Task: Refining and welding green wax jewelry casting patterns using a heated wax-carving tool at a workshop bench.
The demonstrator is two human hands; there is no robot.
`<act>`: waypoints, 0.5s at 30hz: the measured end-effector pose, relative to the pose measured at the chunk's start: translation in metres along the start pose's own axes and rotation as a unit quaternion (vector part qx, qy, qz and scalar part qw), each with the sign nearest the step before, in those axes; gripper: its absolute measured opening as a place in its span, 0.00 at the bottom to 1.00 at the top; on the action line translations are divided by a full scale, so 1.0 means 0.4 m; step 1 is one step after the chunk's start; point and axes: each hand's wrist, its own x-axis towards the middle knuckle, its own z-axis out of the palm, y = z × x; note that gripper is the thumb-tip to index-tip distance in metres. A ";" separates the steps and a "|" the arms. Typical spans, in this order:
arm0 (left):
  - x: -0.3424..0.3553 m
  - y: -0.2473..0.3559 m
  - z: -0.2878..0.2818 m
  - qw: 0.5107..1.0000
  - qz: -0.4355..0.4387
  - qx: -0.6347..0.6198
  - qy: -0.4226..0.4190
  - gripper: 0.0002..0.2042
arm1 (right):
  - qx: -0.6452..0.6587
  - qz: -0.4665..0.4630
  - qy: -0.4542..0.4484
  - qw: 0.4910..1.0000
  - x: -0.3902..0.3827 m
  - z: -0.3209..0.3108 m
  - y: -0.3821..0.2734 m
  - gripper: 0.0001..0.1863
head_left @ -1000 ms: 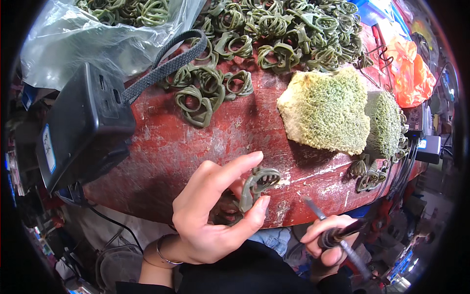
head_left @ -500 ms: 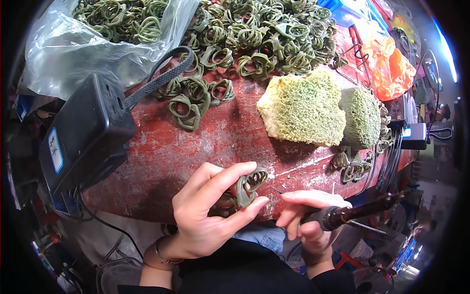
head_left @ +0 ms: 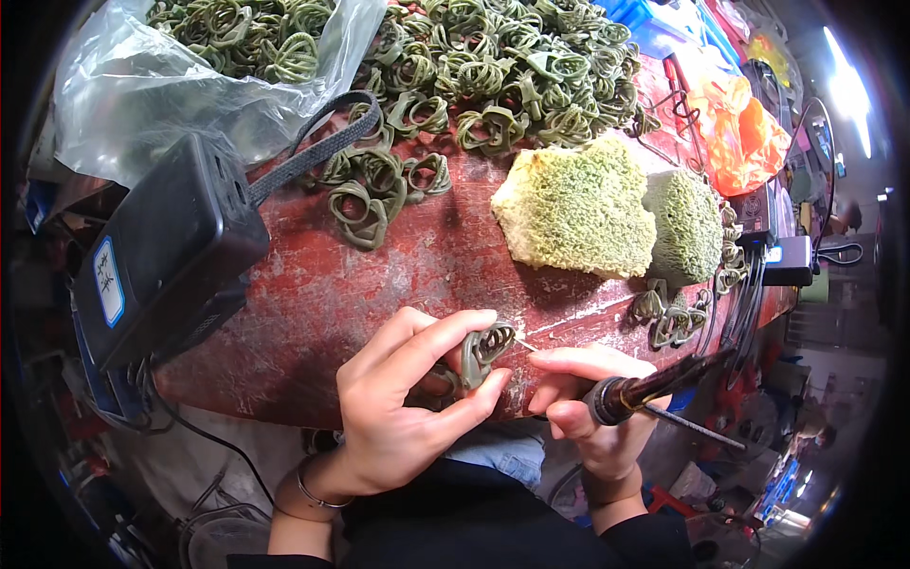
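Note:
Between the thumb and fingers of my left hand [head_left: 393, 408] is a green wax-like ring [head_left: 477, 356], held upright with its ribbed open band toward the right. My right hand [head_left: 611, 450] is closed around a dark-handled, soldering-iron-like tool [head_left: 654, 386], whose handle sticks out to the right. Its thin pale tip [head_left: 527, 345] points left and lies at or very near the ring's right edge; I cannot tell whether they touch. Partly hidden behind my left fingers, more green ring pieces [head_left: 436, 384] rest on the table.
Many similar rings [head_left: 512, 71] are heaped at the back, others in a clear plastic bag [head_left: 123, 123]. A black box with a strap [head_left: 180, 247] stands left on the worn red table [head_left: 322, 322]. Two greenish sponge-like blocks [head_left: 578, 213], an orange bag [head_left: 744, 133] and black cables lie right.
The tool tip has come up and left to the ring as my right hand shifted slightly left. My left hand keeps its hold, with the ring turned a little.

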 end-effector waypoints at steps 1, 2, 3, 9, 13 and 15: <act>0.001 0.000 0.000 1.000 -0.001 -0.003 -0.003 0.19 | -0.012 -0.003 0.030 0.999 -0.005 0.005 0.003 0.18; 0.001 0.001 0.000 1.000 -0.002 -0.006 -0.007 0.19 | -0.023 -0.005 0.061 0.998 -0.007 0.006 0.004 0.18; 0.000 0.001 -0.001 1.000 -0.002 -0.005 -0.006 0.19 | -0.018 -0.001 0.073 0.997 -0.002 0.001 -0.002 0.18; 0.001 0.001 0.000 1.000 -0.011 -0.006 -0.001 0.19 | 0.049 -0.021 -0.046 0.998 0.005 -0.023 -0.001 0.20; 0.004 -0.002 -0.002 1.000 -0.004 -0.009 -0.007 0.19 | 0.036 0.033 0.075 0.996 -0.004 0.007 -0.002 0.18; 0.004 -0.002 -0.003 1.000 -0.008 -0.017 -0.009 0.19 | 0.056 0.004 0.096 0.994 -0.004 0.001 0.006 0.17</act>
